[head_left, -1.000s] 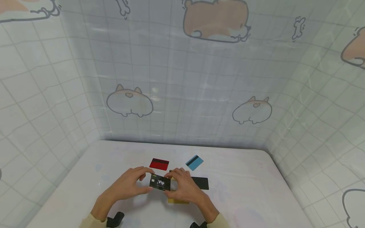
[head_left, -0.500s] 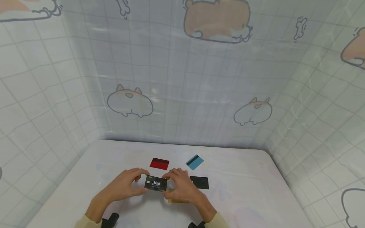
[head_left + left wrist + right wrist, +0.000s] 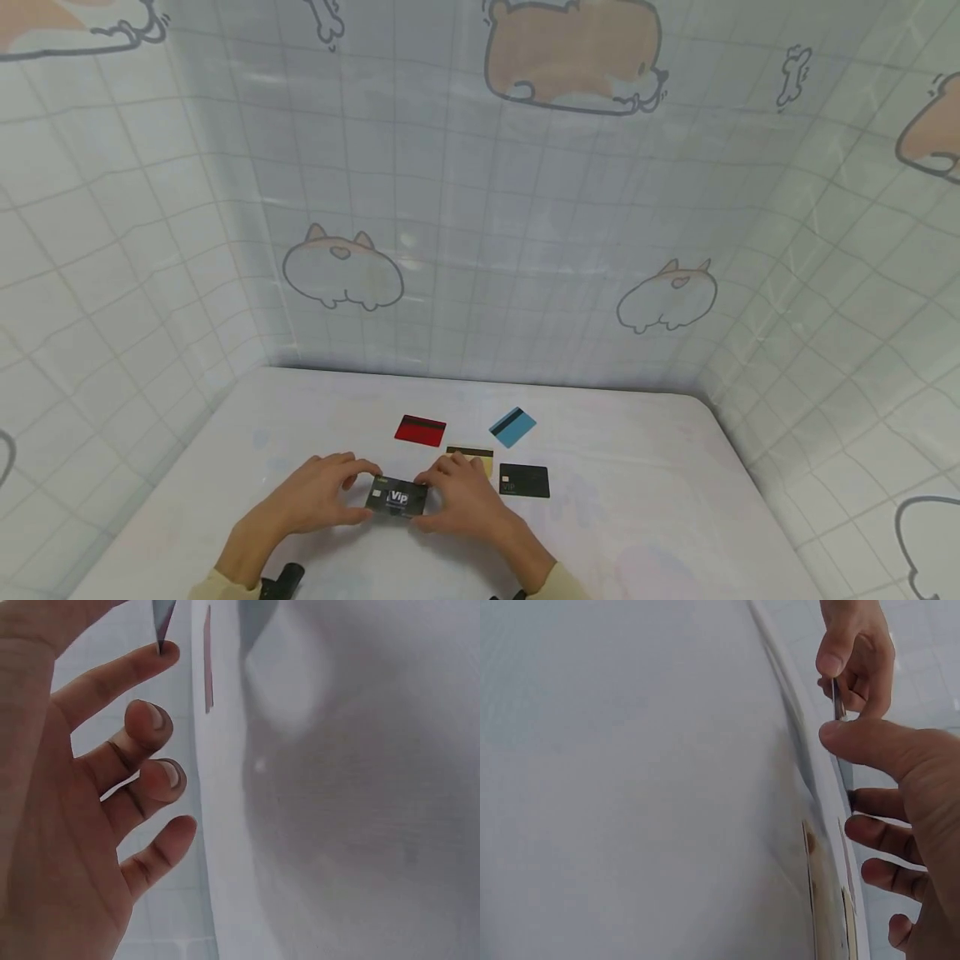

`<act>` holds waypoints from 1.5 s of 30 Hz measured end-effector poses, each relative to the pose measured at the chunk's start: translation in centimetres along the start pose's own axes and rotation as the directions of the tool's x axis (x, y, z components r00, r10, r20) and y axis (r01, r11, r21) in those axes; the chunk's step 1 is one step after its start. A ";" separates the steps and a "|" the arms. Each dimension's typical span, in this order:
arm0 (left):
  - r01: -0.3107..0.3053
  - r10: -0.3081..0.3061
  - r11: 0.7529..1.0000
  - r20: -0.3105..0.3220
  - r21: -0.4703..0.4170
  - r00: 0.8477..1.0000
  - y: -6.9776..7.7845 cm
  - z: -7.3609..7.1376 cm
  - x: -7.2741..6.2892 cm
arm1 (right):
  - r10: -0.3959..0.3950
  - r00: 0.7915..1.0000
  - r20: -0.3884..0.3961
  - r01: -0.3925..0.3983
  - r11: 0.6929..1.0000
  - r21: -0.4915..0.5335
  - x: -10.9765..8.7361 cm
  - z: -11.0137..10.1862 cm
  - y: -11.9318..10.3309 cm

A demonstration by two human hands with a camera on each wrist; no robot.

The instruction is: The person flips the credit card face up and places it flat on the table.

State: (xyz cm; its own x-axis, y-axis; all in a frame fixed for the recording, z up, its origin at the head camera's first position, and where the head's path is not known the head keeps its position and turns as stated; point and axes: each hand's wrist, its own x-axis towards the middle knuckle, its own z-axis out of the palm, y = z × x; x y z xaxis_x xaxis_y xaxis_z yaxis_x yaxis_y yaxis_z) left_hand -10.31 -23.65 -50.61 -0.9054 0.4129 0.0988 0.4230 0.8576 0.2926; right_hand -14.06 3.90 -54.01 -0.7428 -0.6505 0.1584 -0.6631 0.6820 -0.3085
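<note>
Holding black Vip card (image 3: 396, 498) above white table (image 3: 630, 525): left hand (image 3: 317, 497) pinches left corners, right hand (image 3: 461, 502) right corners. From my remote post, I'd favour light, even pressure, edges only, no bending, clear of yellow card (image 3: 486, 462) behind right hand.

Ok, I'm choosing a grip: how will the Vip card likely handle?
The Vip card is probably stiff: it looks flat between the left hand and right hand. Edge-on in the right wrist view, it looks thin, so likely light.
</note>
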 end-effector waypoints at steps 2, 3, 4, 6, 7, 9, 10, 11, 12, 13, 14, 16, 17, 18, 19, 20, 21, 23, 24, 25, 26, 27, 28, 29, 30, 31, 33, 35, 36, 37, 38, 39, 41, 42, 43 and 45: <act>0.008 -0.008 1.000 0.008 0.013 1.000 -0.2 0.1 0.0 | 0.003 1.000 0.011 -0.003 1.000 -0.012 0.1 0.2 -0.2; 0.013 -0.013 1.000 0.012 0.016 1.000 -0.3 0.1 0.0 | 0.006 1.000 0.017 -0.005 1.000 -0.018 0.2 0.3 -0.2; 0.018 -0.018 1.000 0.017 0.017 1.000 -0.3 0.1 0.0 | 0.007 1.000 0.022 -0.007 1.000 -0.022 0.2 0.4 -0.3; 0.034 -0.035 0.999 0.029 0.024 0.999 -0.5 0.2 0.0 | 0.007 1.000 0.031 -0.005 0.999 -0.039 0.4 0.5 -0.5; 0.045 -0.046 0.999 0.035 0.027 0.998 -0.5 0.3 0.1 | 0.005 0.999 0.033 -0.003 0.999 -0.051 0.5 0.5 -0.6; 0.072 -0.074 0.997 0.052 0.032 0.996 -0.6 0.4 0.2 | 0.002 0.999 0.040 0.001 0.997 -0.075 0.7 0.5 -0.9; 0.084 -0.086 0.996 0.061 0.038 0.994 -0.7 0.5 0.3 | 0.001 0.999 0.043 0.003 0.996 -0.087 0.8 0.4 -1.0; 0.097 -0.099 0.994 0.069 0.041 0.993 -0.8 0.6 0.3 | 0.000 0.999 0.047 0.005 0.995 -0.099 0.8 0.4 -1.0; 0.109 -0.112 0.993 0.076 0.046 0.991 -0.8 0.7 0.4 | 0.000 0.999 0.051 0.006 0.994 -0.108 0.9 0.4 -1.1; 0.115 -0.119 0.992 0.081 0.049 0.990 -0.9 0.8 0.4 | 0.001 0.999 0.054 0.005 0.994 -0.113 1.0 0.4 -1.1; 0.118 -0.123 0.992 0.085 0.052 0.989 -0.9 0.8 0.5 | 0.001 0.998 0.056 0.006 0.993 -0.117 1.0 0.4 -1.2; 0.116 -0.120 0.992 0.087 0.055 0.989 -1.0 0.9 0.5 | -0.004 0.998 0.057 0.011 0.992 -0.123 1.1 0.4 -1.2; 0.112 -0.117 0.992 0.086 0.056 0.989 -1.1 1.0 0.6 | -0.006 0.998 0.057 0.013 0.992 -0.126 1.2 0.5 -1.2; 0.107 -0.112 0.993 0.085 0.059 0.990 -1.1 1.0 0.6 | -0.009 0.998 0.056 0.017 0.991 -0.131 1.2 0.5 -1.1; 0.101 -0.106 0.993 0.082 0.061 0.991 -1.1 1.0 0.6 | -0.012 0.999 0.053 0.019 0.991 -0.131 1.2 0.5 -1.1; 0.095 -0.100 0.993 0.080 0.064 0.992 -1.1 1.0 0.6 | -0.014 0.999 0.052 0.021 0.990 -0.137 1.3 0.6 -1.1; 0.090 -0.095 0.994 0.076 0.067 0.993 -1.2 1.1 0.7 | -0.015 0.999 0.051 0.022 0.990 -0.140 1.3 0.7 -1.0; 0.082 -0.088 0.993 0.069 0.081 0.994 -1.2 1.1 0.8 | -0.009 0.999 0.054 0.017 0.990 -0.142 1.4 0.7 -1.0; 0.080 -0.086 0.993 0.066 0.087 0.994 -1.3 1.1 0.8 | -0.006 0.999 0.053 0.014 0.990 -0.141 1.4 0.7 -1.0; 0.079 -0.085 0.993 0.063 0.093 0.994 -1.3 1.0 0.9 | -0.002 0.999 0.054 0.009 0.991 -0.137 1.5 0.8 -1.0; 0.078 -0.084 0.992 0.060 0.097 0.995 -1.3 1.0 0.9 | 0.003 0.998 0.056 0.005 0.990 -0.138 1.5 0.8 -1.0; 0.078 -0.084 0.992 0.058 0.099 0.995 -1.3 1.0 1.0 | 0.008 0.998 0.058 0.000 0.991 -0.134 1.5 0.7 -1.1; 0.080 -0.086 0.992 0.058 0.100 0.995 -1.2 0.9 1.0 | 0.013 0.998 0.059 -0.005 0.991 -0.131 1.5 0.7 -1.1; 0.081 -0.088 0.992 0.058 0.101 0.994 -1.2 0.9 1.0 | 0.017 0.998 0.060 -0.009 0.992 -0.128 1.5 0.6 -1.1; 0.082 -0.088 0.992 0.059 0.100 0.994 -1.2 0.8 1.0 | 0.020 0.998 0.060 -0.012 0.992 -0.127 1.6 0.6 -1.1; 0.084 -0.090 0.992 0.059 0.097 0.994 -1.1 0.8 1.0 | 0.022 0.998 0.061 -0.014 0.992 -0.126 1.6 0.6 -1.1; 0.086 -0.092 0.992 0.063 0.092 0.994 -1.1 0.8 1.0 | 0.027 0.998 0.065 -0.019 0.992 -0.122 1.6 0.6 -1.1; 0.085 -0.091 0.992 0.065 0.088 0.994 -1.0 0.7 0.9 | 0.029 0.997 0.069 -0.021 0.993 -0.118 1.6 0.6 -1.1; 0.086 -0.092 0.992 0.067 0.088 0.994 -1.0 0.7 0.9 | 0.030 0.997 0.072 -0.022 0.993 -0.116 1.6 0.6 -1.1; 0.085 -0.091 0.993 0.067 0.086 0.994 -1.0 0.7 0.9 | 0.031 0.997 0.074 -0.023 0.993 -0.114 1.6 0.6 -1.1; 0.084 -0.090 0.993 0.068 0.084 0.994 -0.9 0.8 0.9 | 0.032 0.997 0.074 -0.024 0.994 -0.111 1.6 0.7 -1.1; 0.088 -0.093 0.993 0.068 0.083 0.993 -1.0 0.8 0.9 | 0.032 0.997 0.075 -0.024 0.994 -0.109 1.6 0.7 -1.1; 0.095 -0.100 0.992 0.069 0.078 0.993 -1.0 0.9 1.0 | 0.036 0.997 0.075 -0.028 0.994 -0.102 1.6 0.7 -1.0; 0.098 -0.104 0.992 0.069 0.079 0.992 -1.0 1.0 1.0 | 0.036 0.997 0.073 -0.029 0.995 -0.099 1.6 0.7 -1.0; 0.103 -0.108 0.992 0.069 0.078 0.992 -1.0 1.0 1.0 | 0.037 0.997 0.071 -0.030 0.995 -0.098 1.6 0.8 -1.0; 0.114 -0.120 0.990 0.070 0.080 0.990 -1.1 1.1 1.1 | 0.040 0.997 0.070 -0.033 0.995 -0.094 1.5 0.8 -1.0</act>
State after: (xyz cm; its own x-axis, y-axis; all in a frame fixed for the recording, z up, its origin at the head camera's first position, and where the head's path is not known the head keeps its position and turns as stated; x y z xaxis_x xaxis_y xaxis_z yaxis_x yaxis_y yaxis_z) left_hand -11.68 -23.79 -51.91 -0.9447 0.3280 -0.0041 0.3187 0.9207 0.2252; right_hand -14.47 2.00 -54.20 -0.7605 -0.6444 0.0799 -0.6436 0.7317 -0.2244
